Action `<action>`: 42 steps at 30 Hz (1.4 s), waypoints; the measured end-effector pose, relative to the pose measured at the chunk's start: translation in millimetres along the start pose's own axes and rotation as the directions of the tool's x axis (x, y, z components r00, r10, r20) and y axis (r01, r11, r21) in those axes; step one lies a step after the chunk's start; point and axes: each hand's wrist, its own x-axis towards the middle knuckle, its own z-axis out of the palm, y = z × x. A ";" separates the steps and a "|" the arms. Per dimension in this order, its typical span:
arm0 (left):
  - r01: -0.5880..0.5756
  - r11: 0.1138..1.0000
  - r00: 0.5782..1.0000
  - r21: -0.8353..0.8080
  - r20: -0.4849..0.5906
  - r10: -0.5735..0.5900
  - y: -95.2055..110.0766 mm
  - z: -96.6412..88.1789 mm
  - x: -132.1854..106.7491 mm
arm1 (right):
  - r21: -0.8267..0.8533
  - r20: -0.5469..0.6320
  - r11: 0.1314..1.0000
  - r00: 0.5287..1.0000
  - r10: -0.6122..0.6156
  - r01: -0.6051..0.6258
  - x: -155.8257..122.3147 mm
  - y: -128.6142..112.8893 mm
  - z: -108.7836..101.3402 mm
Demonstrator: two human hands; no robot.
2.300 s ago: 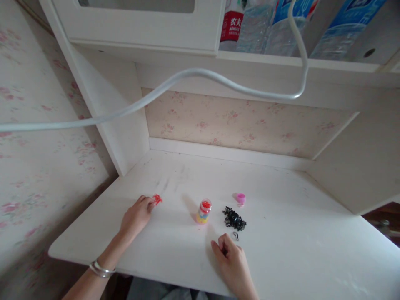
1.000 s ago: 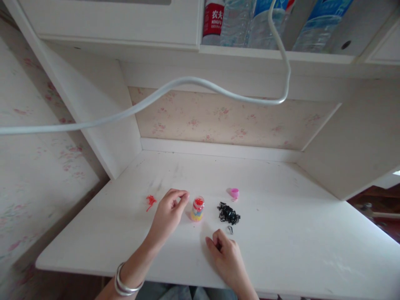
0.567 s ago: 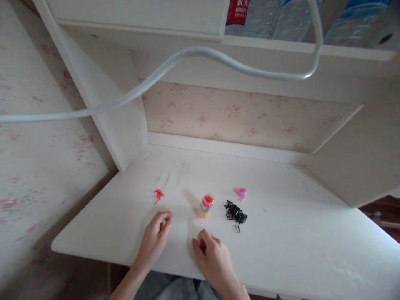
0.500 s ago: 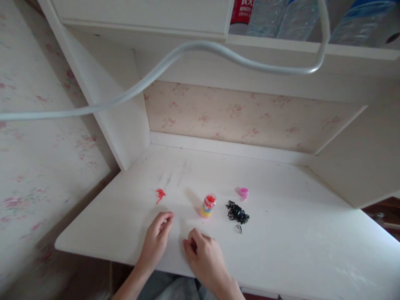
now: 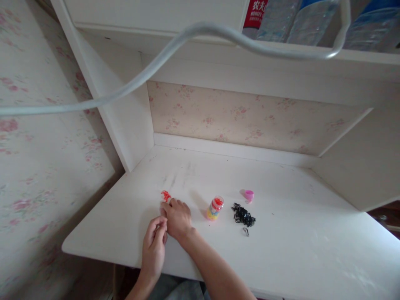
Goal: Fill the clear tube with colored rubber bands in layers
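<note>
My right hand (image 5: 177, 217) reaches across to the left, its curled fingertips touching a small pile of red rubber bands (image 5: 165, 195) on the white desk (image 5: 290, 250). What those fingers hold is hidden. Just below it, my left hand (image 5: 154, 246) rests with thumb and fingers pinched together near the right hand's knuckles. A small open jar of coloured bands (image 5: 214, 208) stands to the right. Beyond it lies a heap of black bands (image 5: 243, 216), with one loose black band (image 5: 246, 231) in front. A pink lid (image 5: 249, 194) sits behind the heap.
A grey cable (image 5: 131, 85) hangs across the view above the desk. Water bottles (image 5: 290, 18) stand on the shelf overhead. A white side panel (image 5: 125, 121) closes the desk on the left, and a floral wall (image 5: 46, 146) lies beyond it.
My right hand has crossed from near the loose black band to the red bands on the left. My left hand drew back from the jar to the desk's front edge.
</note>
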 end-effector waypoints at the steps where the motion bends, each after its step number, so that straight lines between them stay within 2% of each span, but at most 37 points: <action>1: 0.001 1.000 1.000 0.004 0.008 -0.001 0.2 0.1 0.1 | -0.004 -0.005 1.000 1.000 0.011 -0.011 0.4 -0.1 1.5; 10: -0.011 0.999 0.999 0.030 0.033 0.010 1.2 -1.4 0.2 | 0.015 -0.038 0.999 0.998 0.046 -0.046 -2.4 2.9 3.9; 12: -0.007 1.000 1.000 0.021 0.019 0.007 0.3 -1.7 0.5 | 0.086 -0.073 0.993 0.994 0.083 -0.076 -6.1 3.6 0.0; 14: -0.013 1.000 1.000 0.008 -0.007 0.013 -0.6 -1.8 0.6 | 0.269 -0.137 0.957 0.979 0.149 -0.108 -15.1 4.4 -7.4; 16: -0.026 1.000 0.999 0.000 -0.040 0.026 -0.8 -1.4 0.5 | 0.508 -0.196 0.855 0.953 0.231 -0.103 -31.0 5.2 -18.5; 18: -0.030 0.999 0.998 0.012 -0.055 0.030 -0.1 -0.7 0.1 | 0.696 -0.211 0.713 0.924 0.319 -0.087 -52.7 6.8 -33.1; 21: -0.020 0.998 0.999 0.058 -0.037 0.022 1.7 0.4 0.1 | 0.874 -0.137 0.474 0.882 0.451 -0.106 -87.1 14.9 -60.3; 23: -0.018 0.997 1.000 0.077 -0.020 0.020 2.2 0.9 0.8 | 0.916 -0.149 0.394 0.840 0.521 -0.082 -103.6 27.0 -79.9; 25: -0.015 0.997 1.000 0.075 -0.005 0.015 1.6 1.2 1.7 | 0.918 -0.175 0.388 0.796 0.580 -0.081 -111.0 43.7 -98.0; 28: -0.002 0.999 1.000 0.053 0.003 0.001 -1.1 0.8 3.1 | 0.893 -0.232 0.442 0.754 0.615 -0.085 -107.4 70.7 -116.9; 31: -0.002 0.999 1.000 0.042 0.011 0.002 -4.8 -0.2 3.9 | 0.856 -0.253 0.508 0.778 0.575 -0.097 -95.8 90.5 -123.0; 35: -0.013 0.999 1.000 0.048 0.020 0.012 -7.7 -1.1 3.8 | 0.810 -0.276 0.580 0.812 0.514 -0.092 -83.5 100.8 -117.9; 42: -0.014 0.997 0.999 0.076 0.031 0.011 -7.9 -1.4 4.0 | 0.832 -0.223 0.543 0.825 0.519 -0.117 -74.0 105.2 -106.6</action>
